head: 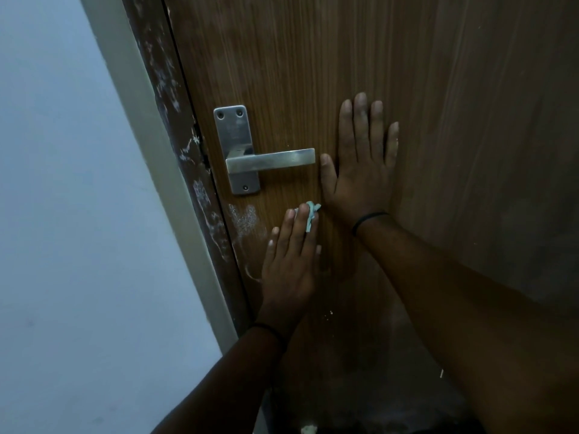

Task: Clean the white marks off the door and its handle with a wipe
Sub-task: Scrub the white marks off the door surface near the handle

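Pressing a crumpled wipe [311, 216] flat-fingered against the door [438, 89], left hand [289, 267] works below the handle [271, 161], beside white marks [244, 220]. Right hand [360, 170] flat, fingers spread, near handle's tip.

Dark brown door frame [175, 126] runs diagonally, smeared with white streaks. Just left of the frame, a pale cream trim strip [138, 89], then a plain light blue-grey wall [62, 183]. Small pale scrap [308, 429] lies below the frame's foot, at the bottom edge.
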The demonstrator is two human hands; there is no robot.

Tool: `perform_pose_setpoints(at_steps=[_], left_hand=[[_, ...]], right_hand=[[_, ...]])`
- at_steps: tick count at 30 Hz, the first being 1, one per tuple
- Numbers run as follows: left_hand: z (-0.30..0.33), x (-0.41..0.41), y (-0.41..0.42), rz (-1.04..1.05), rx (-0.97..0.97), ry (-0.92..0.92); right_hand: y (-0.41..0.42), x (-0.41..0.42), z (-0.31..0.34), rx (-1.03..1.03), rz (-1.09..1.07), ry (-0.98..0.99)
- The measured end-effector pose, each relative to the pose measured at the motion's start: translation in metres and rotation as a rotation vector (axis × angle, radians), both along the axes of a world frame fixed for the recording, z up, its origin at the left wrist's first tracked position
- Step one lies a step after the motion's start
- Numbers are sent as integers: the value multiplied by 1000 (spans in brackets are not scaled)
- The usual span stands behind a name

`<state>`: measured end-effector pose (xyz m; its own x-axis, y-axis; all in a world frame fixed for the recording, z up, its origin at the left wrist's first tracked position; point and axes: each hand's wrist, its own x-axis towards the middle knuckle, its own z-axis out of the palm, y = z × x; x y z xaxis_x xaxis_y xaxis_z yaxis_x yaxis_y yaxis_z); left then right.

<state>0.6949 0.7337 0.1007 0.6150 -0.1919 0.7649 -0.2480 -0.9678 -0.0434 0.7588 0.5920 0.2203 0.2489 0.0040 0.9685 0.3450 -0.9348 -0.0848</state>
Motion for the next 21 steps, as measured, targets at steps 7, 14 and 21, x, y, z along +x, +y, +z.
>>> perform_pose_setpoints(at_steps=[7,14,21], left_hand=[[-73,-21,20,-59,76,104],[-71,-13,18,-34,124,93],[-94,-13,13,-146,286,138]], right_hand=[[-14,-3,-71,-100,0,124],[-18,3,-101,-106,-9,90],[-18,-1,-98,-103,-6,96]])
